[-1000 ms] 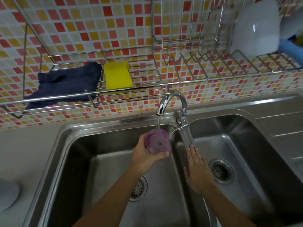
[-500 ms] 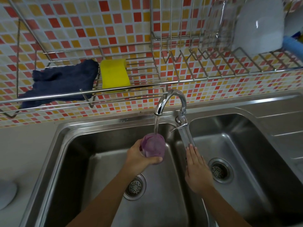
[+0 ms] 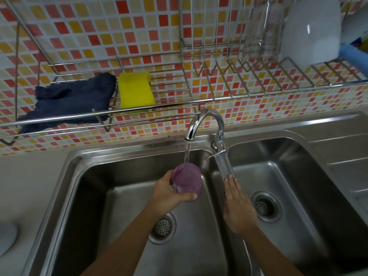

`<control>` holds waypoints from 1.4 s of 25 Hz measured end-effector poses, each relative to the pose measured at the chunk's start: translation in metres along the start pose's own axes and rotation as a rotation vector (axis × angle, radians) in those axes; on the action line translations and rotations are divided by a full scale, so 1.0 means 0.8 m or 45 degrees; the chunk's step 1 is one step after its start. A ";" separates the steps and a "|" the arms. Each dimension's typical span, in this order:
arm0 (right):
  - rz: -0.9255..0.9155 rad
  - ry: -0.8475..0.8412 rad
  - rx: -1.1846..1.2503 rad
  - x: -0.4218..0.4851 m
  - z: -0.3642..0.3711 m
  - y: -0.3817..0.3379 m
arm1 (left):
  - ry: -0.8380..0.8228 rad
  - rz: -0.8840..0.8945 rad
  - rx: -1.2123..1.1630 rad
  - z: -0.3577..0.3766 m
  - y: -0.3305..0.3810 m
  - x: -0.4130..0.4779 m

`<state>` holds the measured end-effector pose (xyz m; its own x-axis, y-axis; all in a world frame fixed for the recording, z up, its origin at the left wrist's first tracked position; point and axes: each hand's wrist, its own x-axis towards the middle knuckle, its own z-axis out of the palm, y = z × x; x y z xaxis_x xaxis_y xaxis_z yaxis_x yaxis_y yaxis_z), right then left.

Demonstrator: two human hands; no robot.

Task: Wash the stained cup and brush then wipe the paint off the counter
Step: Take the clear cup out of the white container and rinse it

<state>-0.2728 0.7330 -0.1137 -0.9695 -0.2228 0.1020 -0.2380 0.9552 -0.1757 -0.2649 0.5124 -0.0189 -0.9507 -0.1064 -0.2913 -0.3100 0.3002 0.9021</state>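
Note:
My left hand (image 3: pixel 169 193) grips a clear cup (image 3: pixel 187 179) stained purple and holds it over the left sink basin (image 3: pixel 95 196). Water runs from the chrome tap (image 3: pixel 205 121) straight into the cup. My right hand (image 3: pixel 237 202) lies flat with straight fingers on the steel divider between the basins, its fingertips at the end of the tap's long lever handle (image 3: pixel 224 165). No brush shows in this view.
A wire rack (image 3: pixel 119 114) on the tiled wall holds a dark blue cloth (image 3: pixel 69 98) and a yellow sponge (image 3: pixel 135 90). A white bowl (image 3: pixel 312 30) stands in the rack at the right. The right basin (image 3: pixel 298 176) has a drain strainer. Grey counter (image 3: pixel 29 186) lies left.
The cup has shifted a little left and lower under the running water. My right hand has stayed on the divider by the lever.

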 end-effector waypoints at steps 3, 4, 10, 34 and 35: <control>-0.005 0.017 0.004 -0.001 0.000 0.002 | 0.023 -0.001 0.006 -0.001 -0.001 0.000; -0.007 0.014 0.021 -0.001 -0.001 0.003 | 0.017 -0.003 0.006 -0.001 -0.002 0.000; -0.009 -0.069 0.094 -0.002 -0.002 0.000 | 0.016 0.001 0.009 -0.004 0.001 -0.001; -0.259 -0.303 -0.062 0.161 -0.062 -0.026 | -0.017 0.076 0.091 -0.028 -0.004 -0.021; -0.233 -0.282 -0.030 0.162 -0.065 -0.030 | -0.005 0.071 0.093 -0.032 -0.005 -0.022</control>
<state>-0.3897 0.6911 -0.0453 -0.9003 -0.4265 -0.0873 -0.4112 0.8989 -0.1511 -0.2463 0.4891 -0.0094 -0.9666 -0.0841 -0.2422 -0.2560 0.3736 0.8916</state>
